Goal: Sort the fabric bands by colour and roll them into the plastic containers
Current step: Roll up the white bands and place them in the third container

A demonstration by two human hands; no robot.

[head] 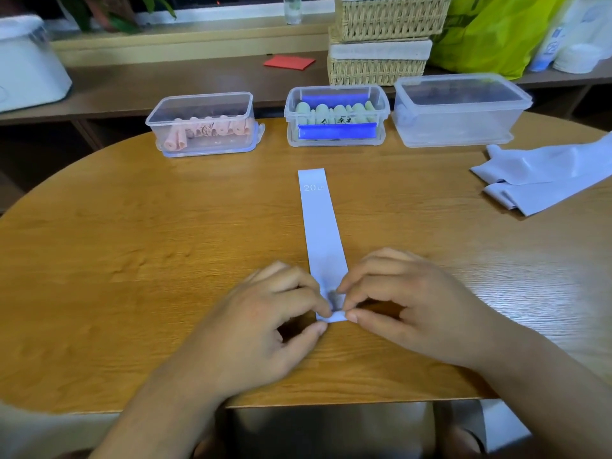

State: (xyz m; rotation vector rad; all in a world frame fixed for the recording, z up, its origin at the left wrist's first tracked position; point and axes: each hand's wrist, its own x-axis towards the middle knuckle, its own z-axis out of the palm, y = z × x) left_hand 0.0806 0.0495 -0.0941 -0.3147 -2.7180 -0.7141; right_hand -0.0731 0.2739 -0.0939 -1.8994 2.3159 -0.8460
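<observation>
A pale lilac fabric band (320, 226) marked "20" lies flat on the wooden table (132, 260), running away from me. My left hand (265, 323) and my right hand (407, 303) both pinch its near end, which is curled into a small roll. Three clear plastic containers stand at the far side. The left container (202, 125) holds pink rolls. The middle container (336, 115) holds pale green rolls between blue clips. The right container (460, 111) shows no bands. More lilac bands (543, 180) lie in a loose pile at the right edge.
Two stacked wicker baskets (381, 41) and a lime green bag (490, 31) stand behind the containers. A red paper (289, 62) lies on the shelf beyond. A white appliance (26, 64) sits at the far left.
</observation>
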